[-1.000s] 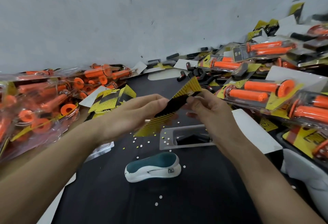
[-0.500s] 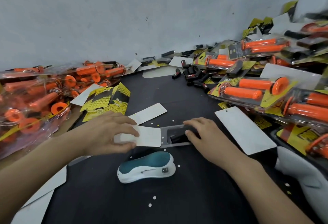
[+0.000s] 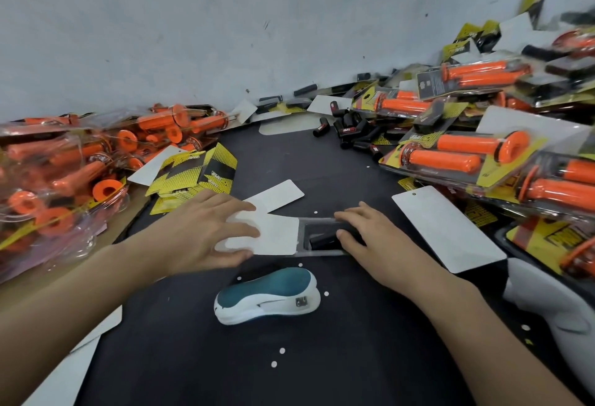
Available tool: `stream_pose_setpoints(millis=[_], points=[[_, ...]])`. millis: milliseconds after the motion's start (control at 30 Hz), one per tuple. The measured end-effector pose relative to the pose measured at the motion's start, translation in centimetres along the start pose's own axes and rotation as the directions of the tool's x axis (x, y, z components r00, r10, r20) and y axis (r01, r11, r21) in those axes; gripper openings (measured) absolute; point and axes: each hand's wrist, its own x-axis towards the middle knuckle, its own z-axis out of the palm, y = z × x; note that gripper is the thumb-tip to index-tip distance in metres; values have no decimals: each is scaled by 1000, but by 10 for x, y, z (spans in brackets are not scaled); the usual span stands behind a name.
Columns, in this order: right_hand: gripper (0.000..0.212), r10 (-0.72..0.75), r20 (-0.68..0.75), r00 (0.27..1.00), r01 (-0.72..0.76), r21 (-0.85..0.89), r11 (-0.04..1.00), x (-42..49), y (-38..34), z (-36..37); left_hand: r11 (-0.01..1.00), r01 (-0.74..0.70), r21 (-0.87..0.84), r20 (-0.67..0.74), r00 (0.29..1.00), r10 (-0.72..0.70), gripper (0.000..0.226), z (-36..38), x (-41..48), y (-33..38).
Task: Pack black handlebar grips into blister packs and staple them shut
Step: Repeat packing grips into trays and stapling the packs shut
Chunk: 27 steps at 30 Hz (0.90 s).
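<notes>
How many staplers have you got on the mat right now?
1. The teal-and-white stapler lies on the black mat, near centre, between the forearms, untouched. The packs piled at both sides could hide another.

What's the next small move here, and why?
Probably slide the white card rightward with the left hand until it covers the whole blister pack. The card covers only the pack's left part. The pocket with the black grip, which the right hand touches, lies open. The stapler sits untouched nearer the person, so stapling likely comes after.
</notes>
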Motion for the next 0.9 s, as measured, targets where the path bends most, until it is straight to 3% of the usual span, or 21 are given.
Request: stream_pose_setpoints(millis=[233, 367, 533, 667, 733, 833, 900], points=[[46, 1, 6, 1000, -1, -15, 1000, 0, 0, -1, 993, -55, 102, 10, 998, 54, 43, -9, -3, -8], [46, 7, -4, 1000, -7, -8, 1000, 0, 0, 2, 998, 7, -64, 7, 1000, -6, 47, -2, 1, 5], [46, 12, -17, 1000, -11, 42, 999, 0, -2, 4, 930, 126, -345, 62, 992, -112, 55, 13, 21, 22], [48, 20, -20, 1000, -19, 54, 998, 1, -3, 6, 815, 191, -546, 116, 981, -153, 51, 10, 39, 37], [47, 23, -28, 999, -21, 59, 998, 1, -3, 7, 737, 251, -628, 95, 964, -247, 40, 9, 39, 36], [45, 30, -49, 998, -25, 107, 994, 3, -1, 9, 571, 476, -669, 160, 842, -515, 31, 10, 25, 29], [44, 27, -61, 998, -19, 134, 991, 4, 0, 9, 491, 567, -661, 246, 783, -571, 31, 12, 18, 28]])
